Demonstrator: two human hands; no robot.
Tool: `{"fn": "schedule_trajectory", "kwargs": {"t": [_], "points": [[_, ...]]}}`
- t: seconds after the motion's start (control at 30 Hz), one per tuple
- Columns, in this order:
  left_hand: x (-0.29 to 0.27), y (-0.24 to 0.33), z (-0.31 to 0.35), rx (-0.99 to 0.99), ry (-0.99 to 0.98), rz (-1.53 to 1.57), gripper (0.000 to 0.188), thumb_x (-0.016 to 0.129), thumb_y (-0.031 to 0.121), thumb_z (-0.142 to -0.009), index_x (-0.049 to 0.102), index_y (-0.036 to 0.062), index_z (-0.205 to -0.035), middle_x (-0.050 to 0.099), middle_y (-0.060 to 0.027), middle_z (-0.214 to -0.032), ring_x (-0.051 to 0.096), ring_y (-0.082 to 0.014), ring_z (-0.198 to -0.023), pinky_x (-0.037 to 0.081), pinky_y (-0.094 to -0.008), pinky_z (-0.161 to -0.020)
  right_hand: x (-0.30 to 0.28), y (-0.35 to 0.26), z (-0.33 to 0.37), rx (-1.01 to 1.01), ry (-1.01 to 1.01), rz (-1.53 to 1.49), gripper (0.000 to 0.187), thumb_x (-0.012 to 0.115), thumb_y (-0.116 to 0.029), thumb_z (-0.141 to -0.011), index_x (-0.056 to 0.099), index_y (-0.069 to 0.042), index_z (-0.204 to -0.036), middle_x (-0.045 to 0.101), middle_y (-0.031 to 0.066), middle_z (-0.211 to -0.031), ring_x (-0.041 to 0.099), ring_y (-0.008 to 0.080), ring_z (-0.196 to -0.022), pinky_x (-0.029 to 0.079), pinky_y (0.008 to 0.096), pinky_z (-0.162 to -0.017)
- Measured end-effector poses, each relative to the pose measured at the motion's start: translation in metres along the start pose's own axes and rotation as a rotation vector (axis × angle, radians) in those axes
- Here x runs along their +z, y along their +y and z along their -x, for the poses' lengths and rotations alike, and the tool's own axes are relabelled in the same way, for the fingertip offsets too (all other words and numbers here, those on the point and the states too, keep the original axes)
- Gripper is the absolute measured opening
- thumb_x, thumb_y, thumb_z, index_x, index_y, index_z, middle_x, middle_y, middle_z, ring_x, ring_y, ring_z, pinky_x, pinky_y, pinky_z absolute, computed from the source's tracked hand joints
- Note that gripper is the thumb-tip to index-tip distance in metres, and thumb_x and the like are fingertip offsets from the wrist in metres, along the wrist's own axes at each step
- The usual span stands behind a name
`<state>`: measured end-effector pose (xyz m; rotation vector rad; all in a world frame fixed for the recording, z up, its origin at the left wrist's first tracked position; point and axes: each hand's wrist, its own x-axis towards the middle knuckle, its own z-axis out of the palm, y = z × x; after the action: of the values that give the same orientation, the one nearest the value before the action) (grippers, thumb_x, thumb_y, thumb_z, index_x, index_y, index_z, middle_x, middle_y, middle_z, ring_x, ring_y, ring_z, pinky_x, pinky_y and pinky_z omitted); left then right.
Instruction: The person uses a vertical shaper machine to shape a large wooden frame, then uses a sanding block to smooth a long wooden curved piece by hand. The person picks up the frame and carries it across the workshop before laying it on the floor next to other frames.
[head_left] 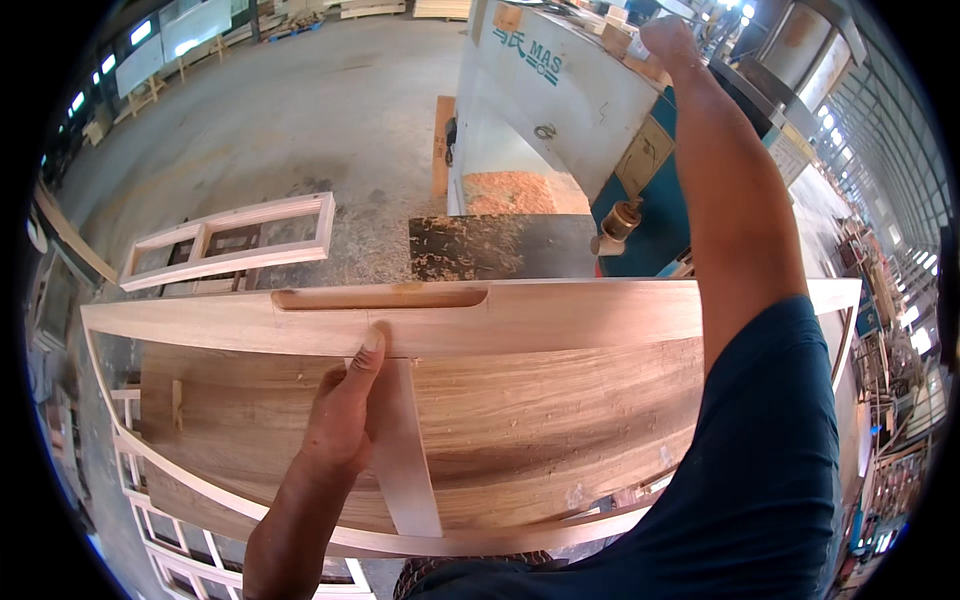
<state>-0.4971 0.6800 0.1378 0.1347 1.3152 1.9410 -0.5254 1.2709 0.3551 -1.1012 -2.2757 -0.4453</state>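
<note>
A long pale wooden frame [560,315] lies across in front of me, with a rounded slot [380,299] cut in its far rail. Where the short crosspiece [405,450] meets that rail, my left hand [340,412] grips the frame. Its thumb presses on the rail below the slot, and the fingers are mostly hidden beneath. My right arm stretches far forward to the top of a grey machine [570,90]. There my right hand [670,40] is closed beside small wooden blocks [618,38]; what it holds, if anything, cannot be made out.
Under the frame is a brown wood-grain board [560,430] dusted with shavings. A smaller wooden frame [235,240] rests beyond at left. Wood shavings [510,192] are piled by the machine, near a brass-coloured cylinder [622,220]. More frames [180,540] sit low at left.
</note>
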Motion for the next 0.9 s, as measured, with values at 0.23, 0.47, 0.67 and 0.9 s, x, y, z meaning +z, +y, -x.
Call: {"fn": "schedule_trajectory", "kwargs": {"t": [0.23,0.47,0.67,0.9], "points": [[-0.006,-0.01,-0.004,0.02,-0.091,-0.046,0.061,0.055,0.04,-0.095,0.041,0.0013,-0.14,0.046,-0.0083,-0.14,0.044,-0.0174,-0.126,0.035,-0.0324,-0.105,-0.061,-0.05,0.072,0.062,-0.288,0.273,0.04,0.055,-0.036,-0.085,0.068,-0.01,-0.113,0.066,0.0089,-0.115,0.06,0.0269,-0.109,0.049,0.0403,-0.086],[0.002,-0.015,-0.004,0.052,-0.129,-0.058,0.06,0.051,0.05,-0.095,0.035,0.0246,-0.147,0.047,-0.0004,-0.13,0.054,-0.0192,-0.101,0.05,-0.0381,-0.081,-0.177,-0.11,0.281,-0.261,0.484,-0.473,0.016,0.061,-0.025,-0.082,0.065,-0.009,-0.085,0.059,0.0116,-0.091,0.058,0.0297,-0.087,0.046,0.0439,-0.074],[-0.018,0.006,0.032,0.297,-0.139,-0.347,0.067,0.059,0.047,-0.09,0.033,0.0243,-0.147,0.047,-0.0014,-0.126,0.051,-0.0217,-0.1,0.047,-0.0366,-0.083,-0.283,-0.067,0.51,-0.285,0.217,-0.795,0.023,0.064,-0.017,-0.079,0.059,-0.009,-0.058,0.054,0.0102,-0.056,0.056,0.0312,-0.058,0.043,0.0452,-0.056],[0.008,0.025,0.035,0.308,-0.02,-0.444,0.06,0.057,0.041,-0.094,0.034,0.0207,-0.145,0.047,-0.0097,-0.113,0.051,-0.0243,-0.095,0.046,-0.038,-0.087,-0.281,0.084,0.768,0.928,0.044,-0.826,0.035,0.059,-0.017,-0.094,0.058,0.001,-0.064,0.054,-0.0003,-0.052,0.045,0.0039,-0.05,0.037,0.0265,-0.042]]}}
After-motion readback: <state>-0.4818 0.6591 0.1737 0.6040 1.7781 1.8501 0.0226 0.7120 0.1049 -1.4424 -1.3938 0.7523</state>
